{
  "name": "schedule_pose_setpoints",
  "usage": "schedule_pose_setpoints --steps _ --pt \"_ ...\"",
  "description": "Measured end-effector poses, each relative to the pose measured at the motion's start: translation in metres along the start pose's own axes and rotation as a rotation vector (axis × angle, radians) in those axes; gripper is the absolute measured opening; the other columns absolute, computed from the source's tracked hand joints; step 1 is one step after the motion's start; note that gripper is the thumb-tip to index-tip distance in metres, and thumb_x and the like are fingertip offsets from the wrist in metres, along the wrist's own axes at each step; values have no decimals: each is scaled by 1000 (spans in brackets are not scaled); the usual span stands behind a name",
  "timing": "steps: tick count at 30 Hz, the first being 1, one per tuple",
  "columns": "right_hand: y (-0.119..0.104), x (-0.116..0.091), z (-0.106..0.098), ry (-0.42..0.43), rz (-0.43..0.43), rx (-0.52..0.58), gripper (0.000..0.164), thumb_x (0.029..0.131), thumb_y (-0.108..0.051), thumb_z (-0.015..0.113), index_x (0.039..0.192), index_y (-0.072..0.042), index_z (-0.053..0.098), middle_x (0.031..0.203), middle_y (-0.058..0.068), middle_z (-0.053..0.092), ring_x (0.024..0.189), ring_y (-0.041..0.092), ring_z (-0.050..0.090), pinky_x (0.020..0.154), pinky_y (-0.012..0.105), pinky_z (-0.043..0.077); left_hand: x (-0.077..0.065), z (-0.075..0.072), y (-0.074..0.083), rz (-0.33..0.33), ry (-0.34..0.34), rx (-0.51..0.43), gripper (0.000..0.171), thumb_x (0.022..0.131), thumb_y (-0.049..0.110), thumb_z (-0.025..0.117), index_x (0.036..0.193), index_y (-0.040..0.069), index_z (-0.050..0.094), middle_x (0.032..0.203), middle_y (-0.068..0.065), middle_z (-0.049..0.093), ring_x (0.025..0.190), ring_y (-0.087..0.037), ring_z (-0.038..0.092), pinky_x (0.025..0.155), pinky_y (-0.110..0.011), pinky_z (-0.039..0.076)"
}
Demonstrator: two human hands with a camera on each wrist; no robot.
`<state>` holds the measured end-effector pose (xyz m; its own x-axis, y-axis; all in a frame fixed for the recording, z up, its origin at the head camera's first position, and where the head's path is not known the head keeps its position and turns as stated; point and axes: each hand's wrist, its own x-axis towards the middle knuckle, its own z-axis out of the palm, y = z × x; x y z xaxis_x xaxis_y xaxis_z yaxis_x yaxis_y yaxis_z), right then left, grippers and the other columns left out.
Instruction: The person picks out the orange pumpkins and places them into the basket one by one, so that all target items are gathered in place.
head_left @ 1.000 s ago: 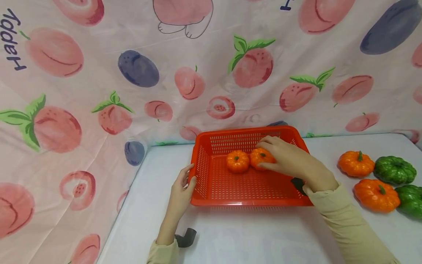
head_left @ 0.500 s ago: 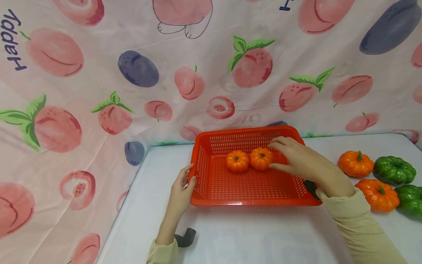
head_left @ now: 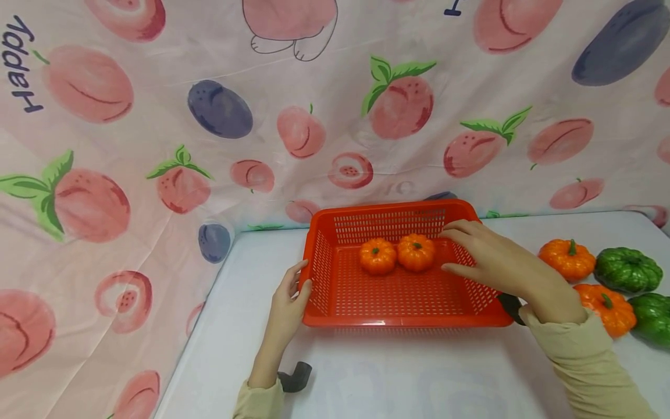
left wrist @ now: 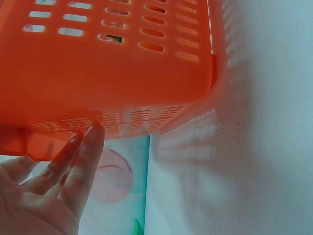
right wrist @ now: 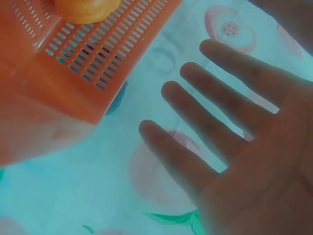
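Two small orange pumpkins, the left one (head_left: 377, 256) and the right one (head_left: 416, 252), sit side by side in a red-orange plastic basket (head_left: 403, 320) with slotted walls. My left hand (head_left: 287, 299) rests against the basket's left side; the left wrist view shows its fingers (left wrist: 85, 169) extended against the outer wall. Above the right part of the basket is my right hand (head_left: 489, 259), holding nothing and apart from the pumpkins. Its fingers (right wrist: 205, 112) are spread and fairly straight in the right wrist view, where part of a pumpkin (right wrist: 88, 9) shows inside the basket.
Right of the basket on the white table (head_left: 419, 378) lie orange pumpkins, one at the back (head_left: 567, 259) and one nearer (head_left: 609, 308), beside two green ones (head_left: 628, 270). A fruit-print cloth (head_left: 314, 75) hangs behind. A dark wrist mount (head_left: 295, 377) juts from the left sleeve.
My right hand has let go of the right pumpkin in the basket and drawn back to the right. My left hand and the basket have stayed in place.
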<state>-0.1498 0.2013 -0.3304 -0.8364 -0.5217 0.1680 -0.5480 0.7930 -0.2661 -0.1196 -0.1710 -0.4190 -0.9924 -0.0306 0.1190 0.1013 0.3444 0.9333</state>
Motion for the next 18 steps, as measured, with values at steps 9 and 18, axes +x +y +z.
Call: schedule_pose_setpoints --steps 9,18 --pt "8 -10 -2 11 10 -20 57 87 -32 77 129 2 59 132 19 54 124 38 50 97 57 48 -1 0 0 2 -3 -13 44 101 12 56 144 14 49 140 -15 56 121 -31 61 93 -44 56" --pt "15 -19 -1 22 24 -22 56 87 -30 77 129 2 59 133 20 54 126 39 48 98 59 47 -1 0 1 -2 -1 -15 44 101 12 57 144 15 49 140 -15 56 120 -31 61 93 -45 56"
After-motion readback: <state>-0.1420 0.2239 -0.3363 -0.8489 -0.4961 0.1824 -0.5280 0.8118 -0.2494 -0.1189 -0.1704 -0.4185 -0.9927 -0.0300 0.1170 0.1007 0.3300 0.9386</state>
